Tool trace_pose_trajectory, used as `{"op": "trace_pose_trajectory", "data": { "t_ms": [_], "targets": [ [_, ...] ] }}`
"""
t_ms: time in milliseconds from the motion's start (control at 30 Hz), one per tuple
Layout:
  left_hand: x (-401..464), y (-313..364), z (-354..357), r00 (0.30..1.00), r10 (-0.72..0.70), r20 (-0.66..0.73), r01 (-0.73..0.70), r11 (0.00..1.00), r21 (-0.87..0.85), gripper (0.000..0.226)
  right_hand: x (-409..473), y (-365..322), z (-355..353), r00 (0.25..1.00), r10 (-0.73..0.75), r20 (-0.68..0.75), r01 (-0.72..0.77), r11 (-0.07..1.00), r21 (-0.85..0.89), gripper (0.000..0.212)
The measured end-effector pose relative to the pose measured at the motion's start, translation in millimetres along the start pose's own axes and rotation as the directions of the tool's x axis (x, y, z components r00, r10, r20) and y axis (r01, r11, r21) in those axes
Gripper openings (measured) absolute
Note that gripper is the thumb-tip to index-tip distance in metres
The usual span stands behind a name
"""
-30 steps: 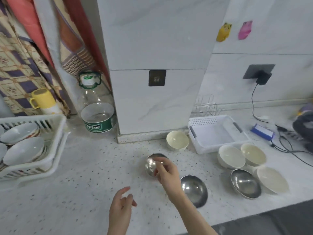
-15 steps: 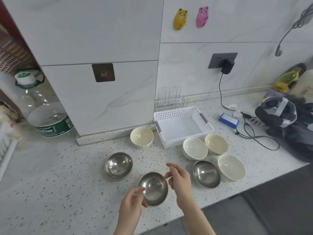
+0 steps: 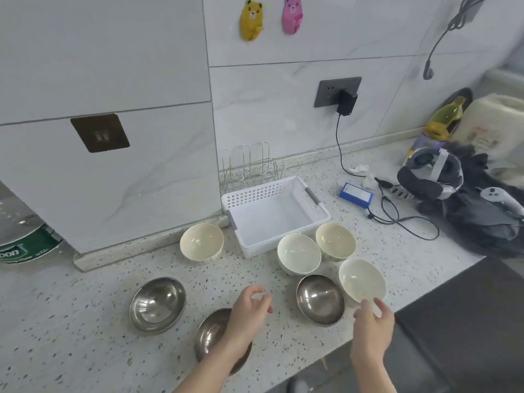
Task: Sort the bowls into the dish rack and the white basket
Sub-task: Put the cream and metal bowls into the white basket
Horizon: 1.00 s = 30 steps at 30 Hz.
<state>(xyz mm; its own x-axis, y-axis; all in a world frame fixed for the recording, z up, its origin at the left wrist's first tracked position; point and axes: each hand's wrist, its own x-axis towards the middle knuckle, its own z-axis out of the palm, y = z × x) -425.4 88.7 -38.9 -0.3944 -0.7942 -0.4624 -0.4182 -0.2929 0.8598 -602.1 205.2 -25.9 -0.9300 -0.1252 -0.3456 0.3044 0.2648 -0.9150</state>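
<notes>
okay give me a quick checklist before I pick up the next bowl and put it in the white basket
1. White basket has room: ok, nothing visible inside it.
2. Right hand free to grasp: ok, fingers relaxed at the near rim of the nearest white bowl, no grip yet.
3. Left hand free: ok, it hovers over the near steel bowl, holding nothing.
4. Path to the basket: not ok, two other white bowls stand in front of it; lift over them.
5. Neighbouring steel bowl apart from the target bowl: cannot tell, rims look very close.
6. Dish rack: cannot tell, out of view.
</notes>
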Motion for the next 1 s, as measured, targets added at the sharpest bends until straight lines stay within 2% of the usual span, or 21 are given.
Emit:
{"op": "trace_pose_trajectory", "data": {
  "t_ms": [67,133,267,333,400,467,700,800,1000],
  "targets": [
    [17.7,7.0,15.6,0.999,-0.031,0.017,0.031,0.998,0.05,0.041,22.9,6.2,-14.3,0.996,0.033,-0.085,-0.039,0.997,-0.062,0.05],
    [35.5,14.0,30.2,0.998,-0.067,-0.018,0.068,0.996,0.06,0.053,45.6,13.1,-26.8,0.994,0.088,-0.072,-0.098,0.984,-0.151,0.055],
    [64.9,23.7,57.8,0.98,-0.142,-0.138,0.144,0.99,0.002,0.063,85.0,13.8,-43.0,0.976,0.146,0.161,-0.095,0.953,-0.286,0.058],
    [76.3,29.5,69.1,0.967,-0.164,-0.197,0.163,0.986,-0.023,0.054,100.1,8.8,-46.4,0.95,0.159,0.268,-0.073,0.95,-0.305,0.05],
    [82.5,35.7,77.2,0.959,-0.169,-0.227,0.164,0.986,-0.044,0.024,111.8,1.7,-47.7,0.911,0.18,0.371,-0.052,0.943,-0.328,0.04],
    [87.0,39.7,82.2,0.954,-0.176,-0.241,0.167,0.984,-0.059,0.01,121.3,-3.2,-47.3,0.877,0.193,0.441,-0.028,0.935,-0.353,0.036],
    [91.7,45.4,92.1,0.921,-0.265,-0.284,0.252,0.964,-0.08,0.007,139.6,-10.4,-44.5,0.824,0.232,0.517,-0.007,0.917,-0.399,0.03],
    [93.5,46.3,94.2,0.916,-0.287,-0.281,0.265,0.957,-0.115,0.013,144.3,-11.6,-44.1,0.822,0.219,0.526,0.017,0.913,-0.407,0.029],
    [88.2,52.3,92.7,0.91,-0.237,-0.339,0.207,0.971,-0.122,0.009,152.4,-25.5,-48.2,0.832,0.182,0.525,0.035,0.926,-0.376,0.028]
  ]
}}
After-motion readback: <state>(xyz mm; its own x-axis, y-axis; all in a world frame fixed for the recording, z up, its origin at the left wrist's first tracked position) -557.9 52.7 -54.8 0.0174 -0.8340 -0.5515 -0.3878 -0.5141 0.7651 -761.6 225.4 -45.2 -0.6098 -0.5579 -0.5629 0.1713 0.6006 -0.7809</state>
